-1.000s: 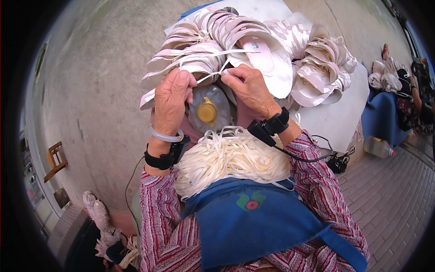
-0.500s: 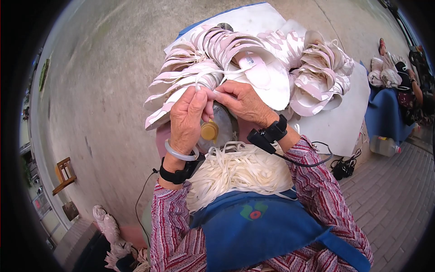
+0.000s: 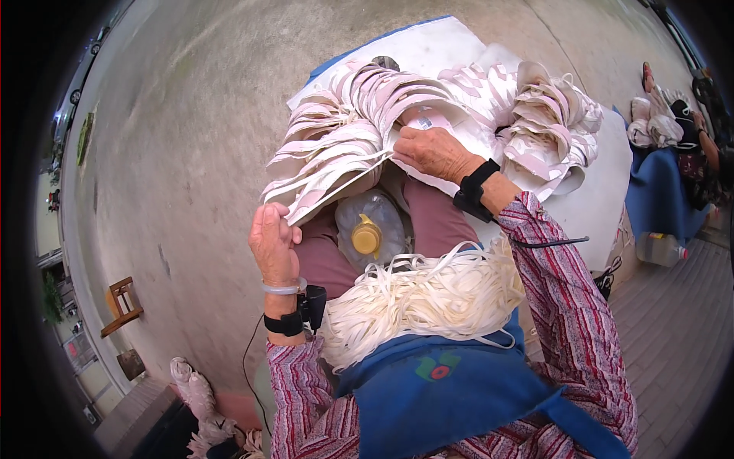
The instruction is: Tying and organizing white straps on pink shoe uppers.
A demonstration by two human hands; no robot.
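Observation:
My left hand (image 3: pixel 274 246) is closed, held out at the left end of a row of pink-and-white shoe uppers (image 3: pixel 317 164). Over the row's front edge, my right hand (image 3: pixel 434 156) pinches with bent fingers. A straight white lace (image 3: pixel 345 186) appears stretched between the two hands, though its ends are hidden in the fingers. The uppers lie overlapped like leaves across my knees and the white sheet. On my lap rests a heap of loose cream-white laces (image 3: pixel 424 294). Between my legs stands a clear plastic bottle (image 3: pixel 373 222) with a yellow cap.
More bundled uppers (image 3: pixel 547 126) lie to the right on the white sheet (image 3: pixel 573 222). A blue cloth apron (image 3: pixel 436 390) covers my lap. Another person's arm (image 3: pixel 707 145) is at the far right, near a clear jug (image 3: pixel 662 249). A small wooden stool (image 3: pixel 122 306) stands at left.
My hands were together at the middle, pinching a white lace. They have drawn apart, the left moving left and down, the right moving right. The bottle and my lap now show more fully.

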